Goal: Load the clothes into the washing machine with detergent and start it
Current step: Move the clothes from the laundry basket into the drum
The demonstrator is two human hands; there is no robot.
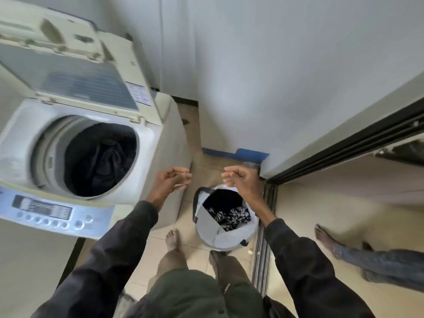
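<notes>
A top-loading washing machine [149,143] stands at the left with its lid [68,72] raised. Dark clothes [103,161] lie inside its drum. On the floor to the right of the machine sits a white laundry bag [206,221] holding a black garment and a black-and-white patterned one [231,216]. My left hand [172,180] hovers beside the machine's right front corner, empty, fingers loosely curled and apart. Above the bag's far rim my right hand [241,180] is likewise empty with curled, separated fingers. No detergent is in view.
The machine's control panel [52,214] with buttons faces me at lower left. A sliding door track [263,249] runs along the floor right of the bag. Another person's bare foot and trouser leg [367,260] stand beyond it. My bare feet [172,239] are on beige tiles.
</notes>
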